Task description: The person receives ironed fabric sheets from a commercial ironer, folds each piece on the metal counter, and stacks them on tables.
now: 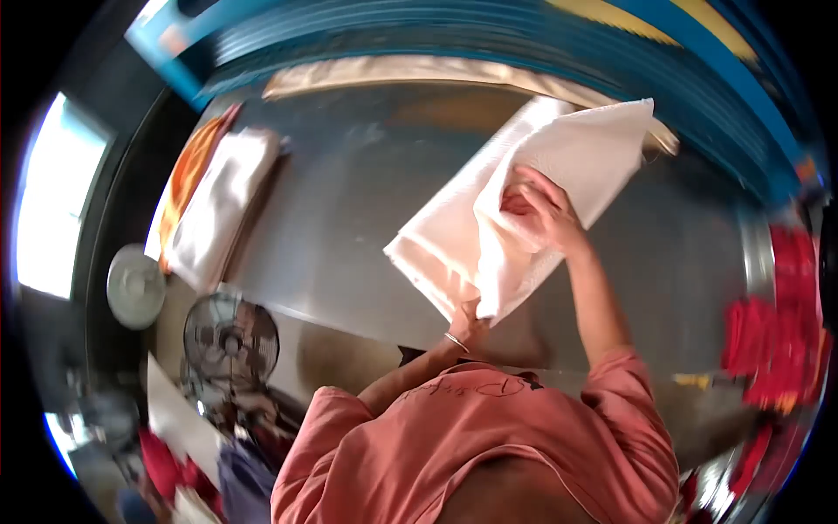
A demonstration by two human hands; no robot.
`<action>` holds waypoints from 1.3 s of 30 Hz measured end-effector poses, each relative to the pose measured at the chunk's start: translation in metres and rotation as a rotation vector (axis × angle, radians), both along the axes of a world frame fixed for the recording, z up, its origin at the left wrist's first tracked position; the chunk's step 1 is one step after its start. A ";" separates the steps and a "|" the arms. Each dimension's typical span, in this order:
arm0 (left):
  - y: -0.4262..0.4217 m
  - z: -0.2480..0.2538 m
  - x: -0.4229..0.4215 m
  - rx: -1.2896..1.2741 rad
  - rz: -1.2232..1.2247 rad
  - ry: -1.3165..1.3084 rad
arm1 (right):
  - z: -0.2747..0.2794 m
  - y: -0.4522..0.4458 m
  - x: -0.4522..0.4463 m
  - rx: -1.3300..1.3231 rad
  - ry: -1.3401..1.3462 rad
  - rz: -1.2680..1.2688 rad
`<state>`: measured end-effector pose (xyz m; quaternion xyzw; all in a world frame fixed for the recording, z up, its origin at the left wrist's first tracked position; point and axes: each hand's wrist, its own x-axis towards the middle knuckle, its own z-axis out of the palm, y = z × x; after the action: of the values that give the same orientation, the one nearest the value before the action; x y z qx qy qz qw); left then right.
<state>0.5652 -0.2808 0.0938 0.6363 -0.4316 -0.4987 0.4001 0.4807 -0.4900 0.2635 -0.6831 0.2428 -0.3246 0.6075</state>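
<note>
A folded white cloth (567, 148) lies slantwise over the grey metal table, its upper layer partly lifted. My left hand (470, 321), with a bangle at the wrist, is closed on the near corner of this cloth; some of its fingers are hidden under the fabric. Higher up, my right hand (546, 212) has its fingers curled around a raised fold in the middle of the cloth. The palm side of that hand is partly covered by fabric.
The grey metal table (340, 210) meets a blue machine frame (367, 35) at the back, with a long pale roll (393, 70) along it. Folded white fabric (223, 196) and orange cloth (188, 175) lie left. A fan (231, 341) stands near-left; red cloths (777, 323) are right.
</note>
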 end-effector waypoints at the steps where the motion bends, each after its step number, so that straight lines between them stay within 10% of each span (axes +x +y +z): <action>1: 0.021 -0.037 0.014 -0.228 0.161 -0.044 | -0.001 -0.003 0.007 0.091 0.097 0.056; 4: 0.094 -0.004 0.067 -0.214 0.600 0.461 | -0.083 -0.081 -0.034 -0.387 0.289 -0.285; 6: 0.137 0.031 0.097 -0.088 0.793 0.337 | -0.086 -0.089 -0.076 -0.440 0.596 -0.616; 8: 0.166 0.020 0.128 -0.241 1.081 -0.720 | -0.156 -0.124 -0.107 0.054 0.275 -0.569; 10: 0.168 0.027 0.138 0.031 1.132 0.149 | -0.130 -0.079 -0.072 0.103 0.448 -0.348; 14: 0.191 0.027 0.142 -0.004 1.012 -0.119 | -0.101 -0.013 0.012 0.309 0.543 -0.027; 24: 0.484 0.025 0.248 0.020 1.277 0.651 | -0.005 0.252 0.274 0.438 0.456 0.438; 29: 0.695 0.058 0.312 -0.487 1.547 0.784 | -0.051 0.451 0.469 0.137 0.240 0.825; 31: 0.721 0.081 0.364 -1.064 0.247 1.062 | -0.064 0.548 0.530 -0.045 0.272 0.937; 32: 0.758 0.093 0.366 -1.098 0.347 1.036 | -0.071 0.595 0.550 -0.107 0.257 0.995; 34: 0.857 0.086 0.354 -0.565 1.460 0.183 | -0.084 0.686 0.575 -0.162 0.165 1.124; 39: 1.050 0.026 0.400 0.402 1.884 -0.644 | -0.018 0.792 0.555 0.001 0.019 1.442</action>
<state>0.9652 0.7689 0.1195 0.8773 0.2501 0.1513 0.3807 1.0357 0.3022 0.2451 -0.6758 -0.2632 0.1635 0.6688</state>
